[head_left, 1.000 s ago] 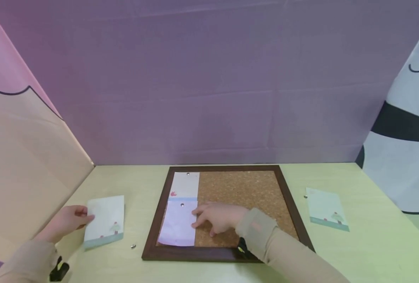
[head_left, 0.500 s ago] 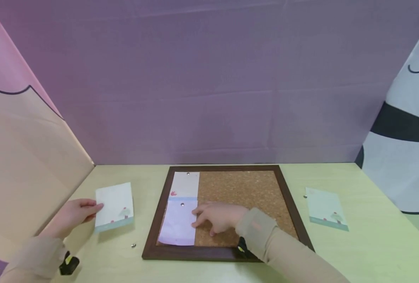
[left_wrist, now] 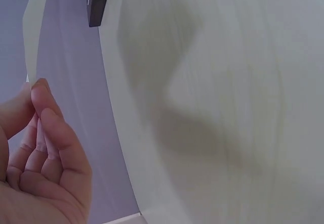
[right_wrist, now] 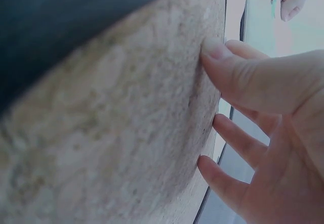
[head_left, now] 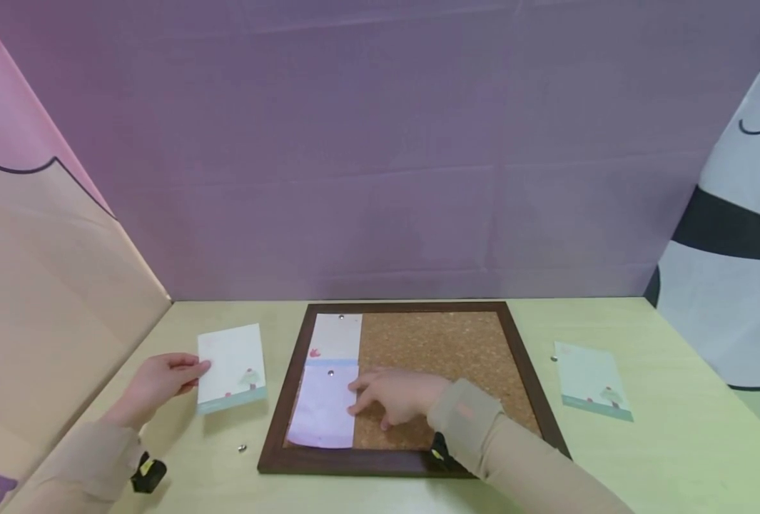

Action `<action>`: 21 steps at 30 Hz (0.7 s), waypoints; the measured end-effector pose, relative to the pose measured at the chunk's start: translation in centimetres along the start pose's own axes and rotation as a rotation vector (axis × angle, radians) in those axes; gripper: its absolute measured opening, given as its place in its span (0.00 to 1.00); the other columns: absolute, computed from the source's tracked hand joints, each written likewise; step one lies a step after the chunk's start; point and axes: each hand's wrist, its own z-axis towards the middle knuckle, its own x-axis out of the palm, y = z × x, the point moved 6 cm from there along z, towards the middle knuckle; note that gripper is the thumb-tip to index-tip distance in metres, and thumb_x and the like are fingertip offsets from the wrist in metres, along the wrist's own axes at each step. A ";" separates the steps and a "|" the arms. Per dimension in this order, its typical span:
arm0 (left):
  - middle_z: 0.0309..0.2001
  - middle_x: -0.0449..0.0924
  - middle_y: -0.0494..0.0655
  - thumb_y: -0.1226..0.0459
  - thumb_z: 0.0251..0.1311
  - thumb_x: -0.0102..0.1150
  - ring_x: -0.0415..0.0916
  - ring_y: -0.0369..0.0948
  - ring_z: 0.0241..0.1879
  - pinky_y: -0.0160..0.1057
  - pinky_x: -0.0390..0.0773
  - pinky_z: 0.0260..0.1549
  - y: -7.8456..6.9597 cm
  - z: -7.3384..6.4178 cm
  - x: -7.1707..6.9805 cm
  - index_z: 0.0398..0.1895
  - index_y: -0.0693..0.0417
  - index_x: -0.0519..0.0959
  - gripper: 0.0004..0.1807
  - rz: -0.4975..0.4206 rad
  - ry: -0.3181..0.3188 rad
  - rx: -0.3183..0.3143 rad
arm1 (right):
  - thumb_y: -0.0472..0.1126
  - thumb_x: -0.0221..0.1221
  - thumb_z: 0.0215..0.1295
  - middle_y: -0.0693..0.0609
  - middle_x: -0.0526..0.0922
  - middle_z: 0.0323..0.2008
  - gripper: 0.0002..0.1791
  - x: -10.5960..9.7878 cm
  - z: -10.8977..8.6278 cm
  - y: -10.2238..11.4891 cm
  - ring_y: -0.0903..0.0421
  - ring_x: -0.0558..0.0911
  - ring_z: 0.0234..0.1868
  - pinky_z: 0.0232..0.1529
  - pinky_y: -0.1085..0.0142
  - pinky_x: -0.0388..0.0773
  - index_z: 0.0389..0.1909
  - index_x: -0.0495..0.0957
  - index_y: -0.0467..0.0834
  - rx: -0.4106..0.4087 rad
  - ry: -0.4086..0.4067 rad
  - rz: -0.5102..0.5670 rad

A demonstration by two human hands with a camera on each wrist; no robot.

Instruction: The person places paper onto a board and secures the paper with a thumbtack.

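Observation:
My left hand point(head_left: 164, 382) pinches the left edge of a white note sheet point(head_left: 228, 364) with a green strip and small tree print. In the left wrist view the sheet point(left_wrist: 33, 37) appears edge-on between thumb and index finger, raised over its shadow on the table. A brown-framed corkboard point(head_left: 437, 346) lies at the centre. Two note sheets run down its left side, a white one point(head_left: 337, 335) above a lilac one point(head_left: 323, 417), each with a silver pushpin at its top. My right hand point(head_left: 400, 396) rests on the cork, spread fingertips at the lilac sheet's right edge.
On the right of the table lies another green-striped note sheet point(head_left: 593, 382), a small silver pin point(head_left: 554, 358) beside it. One more silver pin point(head_left: 242, 448) is left of the board. A purple backdrop point(head_left: 380, 178) stands behind the table, with printed panels at both sides.
My left hand has lifted the white note sheet off the table and carried it rightward and away from me, nearer the board. The right hand has stayed in place.

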 end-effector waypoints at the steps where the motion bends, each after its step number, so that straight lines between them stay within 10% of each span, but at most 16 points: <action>1: 0.36 0.80 0.44 0.55 0.62 0.58 0.74 0.30 0.30 0.28 0.77 0.31 -0.1 0.0 0.1 0.50 0.76 0.72 0.28 -0.006 -0.001 -0.006 | 0.36 0.68 0.49 0.58 0.65 0.68 0.31 0.0 0.0 0.0 0.52 0.59 0.71 0.71 0.55 0.51 0.56 0.76 0.59 0.000 0.000 0.000; 21: 0.41 0.79 0.58 0.66 0.64 0.55 0.75 0.32 0.31 0.28 0.79 0.33 -2.3 1.0 3.4 0.51 0.79 0.70 0.21 -0.086 0.019 0.056 | 0.36 0.68 0.49 0.58 0.65 0.68 0.31 0.1 0.1 -0.2 0.51 0.58 0.72 0.71 0.55 0.50 0.56 0.76 0.60 0.003 -0.002 0.012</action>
